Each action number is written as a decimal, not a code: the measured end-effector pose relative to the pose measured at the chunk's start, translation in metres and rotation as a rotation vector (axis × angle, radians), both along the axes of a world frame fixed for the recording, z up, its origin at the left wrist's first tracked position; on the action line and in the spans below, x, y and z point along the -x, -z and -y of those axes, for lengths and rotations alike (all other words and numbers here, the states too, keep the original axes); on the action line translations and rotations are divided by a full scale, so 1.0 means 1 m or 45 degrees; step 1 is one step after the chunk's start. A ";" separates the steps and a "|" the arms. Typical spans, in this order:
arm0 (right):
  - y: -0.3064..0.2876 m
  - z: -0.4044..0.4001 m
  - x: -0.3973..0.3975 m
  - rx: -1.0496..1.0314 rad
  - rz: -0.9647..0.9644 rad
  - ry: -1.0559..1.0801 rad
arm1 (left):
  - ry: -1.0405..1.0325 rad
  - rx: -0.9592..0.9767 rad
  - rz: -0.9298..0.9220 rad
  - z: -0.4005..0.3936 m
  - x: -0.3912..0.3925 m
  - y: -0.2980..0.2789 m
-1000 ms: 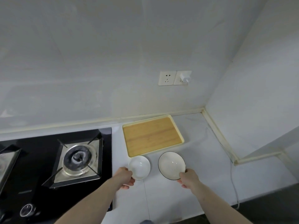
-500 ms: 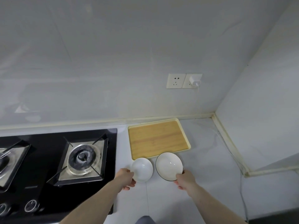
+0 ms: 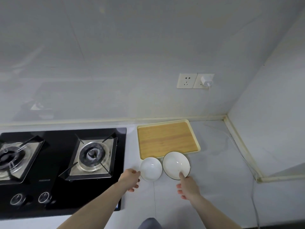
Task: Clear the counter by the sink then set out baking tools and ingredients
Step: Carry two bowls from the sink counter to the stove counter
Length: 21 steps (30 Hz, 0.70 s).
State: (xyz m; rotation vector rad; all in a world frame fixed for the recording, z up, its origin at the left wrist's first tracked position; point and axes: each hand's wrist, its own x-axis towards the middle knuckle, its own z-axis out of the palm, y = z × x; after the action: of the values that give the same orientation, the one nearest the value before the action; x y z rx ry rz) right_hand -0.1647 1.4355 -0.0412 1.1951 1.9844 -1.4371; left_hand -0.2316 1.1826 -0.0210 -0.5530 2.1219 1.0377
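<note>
White bowls being set out: left hand [image 3: 130,180] pinches small bowl [image 3: 150,168], right hand [image 3: 188,187] thumb hooks rimmed bowl [image 3: 176,165] (both on counter [image 3: 214,187]); next, release.

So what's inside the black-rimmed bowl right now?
The black-rimmed bowl looks empty, only glare on white glaze. The right hand has its thumb over the near rim, hiding that small patch.

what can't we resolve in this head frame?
- Left hand: fingertips hidden behind the small white bowl's rim, so contact is unclear.
- Left burner: cut off by the left edge.
- Charger cable: its end runs out at the bottom edge.
- Stove knobs: markings too small to read.
- Dark-rimmed bowl: near rim covered by the right hand.
</note>
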 end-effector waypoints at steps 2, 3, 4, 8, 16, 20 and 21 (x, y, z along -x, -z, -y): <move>0.000 0.012 -0.012 0.013 -0.008 -0.035 | 0.029 0.034 -0.058 0.007 -0.009 -0.002; -0.001 0.020 -0.018 0.020 -0.020 -0.069 | 0.054 0.050 -0.090 0.014 -0.014 -0.002; -0.002 0.028 -0.022 0.030 -0.025 -0.114 | 0.087 0.069 -0.131 0.021 -0.019 -0.004; -0.016 0.071 -0.029 0.074 -0.057 -0.376 | 0.172 0.101 -0.298 0.060 -0.050 -0.017; -0.059 0.188 -0.012 -0.022 -0.323 -1.055 | 0.107 0.244 -0.490 0.165 -0.112 -0.052; -0.086 0.262 -0.019 -0.007 -0.437 -1.232 | 0.037 0.370 -0.617 0.235 -0.151 -0.075; -0.092 0.284 -0.023 -0.001 -0.458 -1.288 | 0.010 0.405 -0.636 0.256 -0.163 -0.080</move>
State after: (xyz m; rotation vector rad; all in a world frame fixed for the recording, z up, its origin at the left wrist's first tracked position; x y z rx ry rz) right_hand -0.1413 1.1514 0.0510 -0.1668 2.2635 -1.1047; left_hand -0.0682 0.9263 0.0595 -0.4647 2.7574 0.9039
